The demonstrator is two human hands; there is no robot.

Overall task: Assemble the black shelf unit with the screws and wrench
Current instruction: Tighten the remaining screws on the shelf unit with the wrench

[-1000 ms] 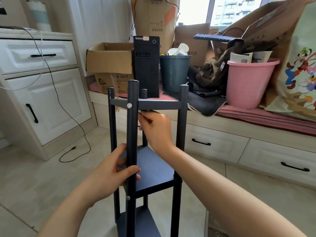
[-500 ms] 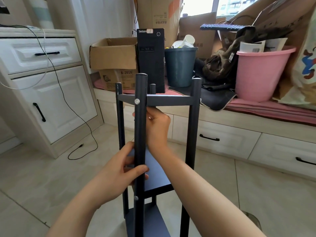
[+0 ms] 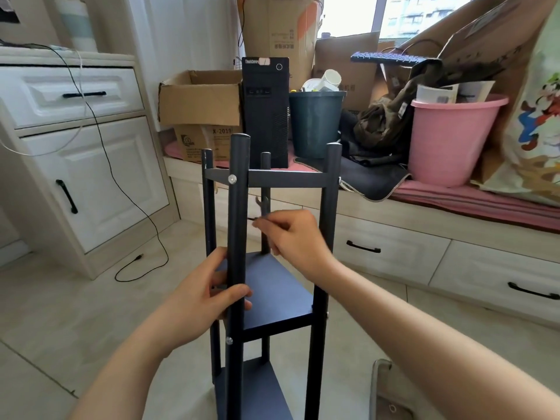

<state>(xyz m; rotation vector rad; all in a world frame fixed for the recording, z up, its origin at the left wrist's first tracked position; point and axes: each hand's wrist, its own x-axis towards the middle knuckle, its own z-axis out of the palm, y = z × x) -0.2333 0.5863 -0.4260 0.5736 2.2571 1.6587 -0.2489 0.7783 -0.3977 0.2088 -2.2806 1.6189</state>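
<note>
Pale floor tiles [image 3: 75,313] run under a white cupboard [image 3: 85,177] on the left and a long window seat [image 3: 454,207] at the back, which is piled with cardboard boxes [image 3: 200,101], a black computer tower [image 3: 265,110], a dark bin [image 3: 315,122] and a pink bucket [image 3: 451,137]. Standing upright on the floor, right in front of the person, is the black shelf unit [image 3: 272,292], with four round posts, a top frame and flat boards lower down. Silver screws [image 3: 232,178] show on the near post, one by the top frame and one lower. The left hand [image 3: 209,294] is wrapped around that near post about halfway up, thumb across the front and fingers curled behind it. The right hand [image 3: 295,237] is inside the frame, between the posts, above the middle board and below the top frame. Its fingers are bunched and pinch a small thin wrench [image 3: 262,212], which looks blurry, so its exact shape is hard to tell. The right arm reaches in from the lower right, and the left arm comes up from the lower left. Compared with a moment ago, the right hand has dropped away from the underside of the top frame and sits lower and more to the right. The left hand keeps the same grip on the post.
</note>
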